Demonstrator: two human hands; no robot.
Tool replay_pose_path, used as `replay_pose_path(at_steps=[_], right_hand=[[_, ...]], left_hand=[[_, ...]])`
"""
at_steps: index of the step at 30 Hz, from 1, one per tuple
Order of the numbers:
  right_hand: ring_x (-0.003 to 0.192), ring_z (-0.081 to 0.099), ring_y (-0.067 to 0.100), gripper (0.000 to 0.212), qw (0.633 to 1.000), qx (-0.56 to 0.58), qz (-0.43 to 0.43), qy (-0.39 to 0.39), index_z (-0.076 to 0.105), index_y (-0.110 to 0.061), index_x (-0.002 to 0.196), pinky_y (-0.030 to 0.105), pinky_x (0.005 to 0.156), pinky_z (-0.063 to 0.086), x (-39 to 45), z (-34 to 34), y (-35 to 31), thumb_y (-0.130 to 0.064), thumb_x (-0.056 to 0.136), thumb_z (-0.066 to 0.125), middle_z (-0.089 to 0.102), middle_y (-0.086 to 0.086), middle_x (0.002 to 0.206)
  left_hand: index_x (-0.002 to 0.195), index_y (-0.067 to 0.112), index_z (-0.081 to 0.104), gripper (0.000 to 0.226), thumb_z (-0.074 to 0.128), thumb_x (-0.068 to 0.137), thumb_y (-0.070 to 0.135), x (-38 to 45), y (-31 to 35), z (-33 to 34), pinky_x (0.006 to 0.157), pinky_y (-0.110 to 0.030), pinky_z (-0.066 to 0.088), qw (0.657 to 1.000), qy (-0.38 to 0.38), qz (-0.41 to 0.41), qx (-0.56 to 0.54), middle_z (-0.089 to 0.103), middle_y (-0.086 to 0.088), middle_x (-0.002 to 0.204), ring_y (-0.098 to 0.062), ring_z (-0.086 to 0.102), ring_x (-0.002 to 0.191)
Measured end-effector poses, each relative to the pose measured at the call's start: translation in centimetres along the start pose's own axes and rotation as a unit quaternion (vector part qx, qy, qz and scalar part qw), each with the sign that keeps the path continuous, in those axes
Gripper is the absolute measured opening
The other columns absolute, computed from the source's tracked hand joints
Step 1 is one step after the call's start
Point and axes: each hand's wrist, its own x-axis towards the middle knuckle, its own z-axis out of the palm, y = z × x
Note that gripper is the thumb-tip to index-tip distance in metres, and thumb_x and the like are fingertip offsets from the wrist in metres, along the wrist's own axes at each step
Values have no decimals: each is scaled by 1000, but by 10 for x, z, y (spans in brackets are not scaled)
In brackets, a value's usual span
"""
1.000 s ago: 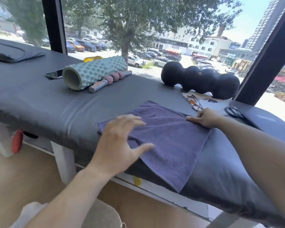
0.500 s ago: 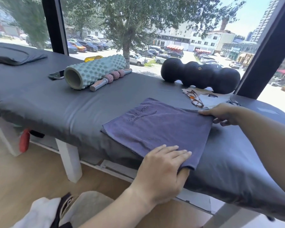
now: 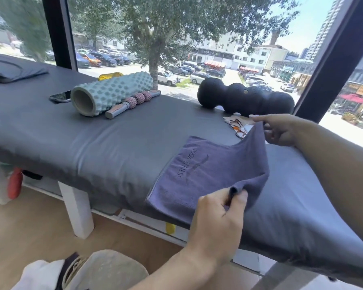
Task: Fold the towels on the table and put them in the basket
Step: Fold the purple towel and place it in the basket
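A folded purple towel (image 3: 199,176) with dark lettering lies near the front edge of the grey padded table (image 3: 92,143). My left hand (image 3: 220,222) pinches the towel's near right corner and lifts it off the table. My right hand (image 3: 281,128) pinches the far right corner, raised above the surface. The towel's right side hangs between the two hands; its left part still rests on the table. A pale basket (image 3: 109,271) with white cloth inside sits on the floor at the bottom left.
A teal foam roller (image 3: 111,93), a massage stick (image 3: 132,103), a phone (image 3: 60,96) and a black peanut roller (image 3: 245,99) line the far side by the window. Glasses (image 3: 238,127) lie just left of my right hand. A dark cloth (image 3: 13,70) lies far left.
Both hands moved from resting on the flat towel to pinching its right corners and lifting that side up. The view shifted slightly left and closer.
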Motion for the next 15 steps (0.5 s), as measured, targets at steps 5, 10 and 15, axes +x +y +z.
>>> replay_pose_path(at_steps=[5, 10, 15], right_hand=[[72, 68, 4, 34, 998, -26, -45, -33, 71, -19, 94, 15, 49, 45, -5, 51, -11, -50, 81, 78, 73, -8, 89], [83, 76, 9, 41, 995, -37, -71, -63, 66, -25, 116, 20, 61, 51, -5, 89, -13, -51, 85, 75, 79, -7, 98], [88, 76, 12, 21, 990, -73, -92, -81, 71, -21, 113, 23, 64, 52, -3, 113, -11, -30, 95, 68, 77, -7, 106]], left_hand=[[65, 20, 40, 34, 54, 87, 43, 7, -10, -29, 57, -32, 33, 998, 53, -8, 20, 39, 8, 54, -16, 36, 56], [64, 15, 32, 34, 51, 83, 36, 11, -12, -63, 54, -33, 30, 993, 93, -38, 64, 32, 6, 53, -17, 28, 55], [69, 4, 35, 33, 53, 92, 19, 11, -15, -86, 48, -25, 23, 989, 116, -66, 67, 30, 1, 57, -14, 25, 56]])
